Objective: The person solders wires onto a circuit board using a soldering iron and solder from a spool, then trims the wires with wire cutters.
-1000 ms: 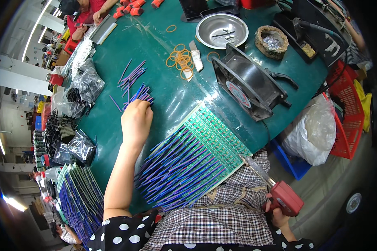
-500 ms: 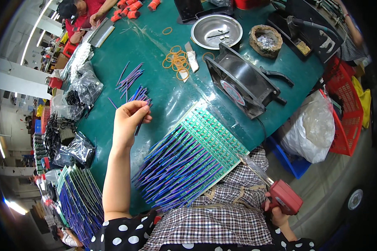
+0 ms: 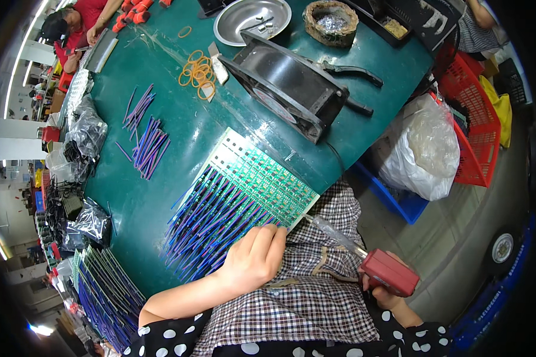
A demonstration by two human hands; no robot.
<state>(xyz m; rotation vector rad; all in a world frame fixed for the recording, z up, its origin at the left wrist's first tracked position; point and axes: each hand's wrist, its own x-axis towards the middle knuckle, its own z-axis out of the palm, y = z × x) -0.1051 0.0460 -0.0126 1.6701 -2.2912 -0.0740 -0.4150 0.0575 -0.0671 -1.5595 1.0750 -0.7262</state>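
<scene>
A green circuit board panel [image 3: 262, 172] lies at the table's near edge, with rows of blue and purple wires [image 3: 202, 223] fanning out from it to the lower left. My left hand [image 3: 256, 256] is closed in a pinch over the panel's near right corner. A bit of blue wire shows at its fingertips; the rest is hidden under the hand. In my right hand [image 3: 384, 291] is a red soldering gun [image 3: 390, 272], its tip close to the panel's right corner. Loose blue and purple wires [image 3: 150, 149] lie in two small piles farther left on the table.
A black fan [image 3: 289, 83] stands beyond the panel, with pliers [image 3: 354, 71] behind it. Rubber bands [image 3: 198, 72], a metal bowl [image 3: 250, 21] and a round brown pot [image 3: 331, 24] lie farther back. More wired panels [image 3: 104, 291] stand at left. Another person [image 3: 80, 30] works far left.
My left hand has come from the loose wire pile down and right to the panel's near corner. My right hand still holds the soldering gun near the panel. The whole view has shifted.
</scene>
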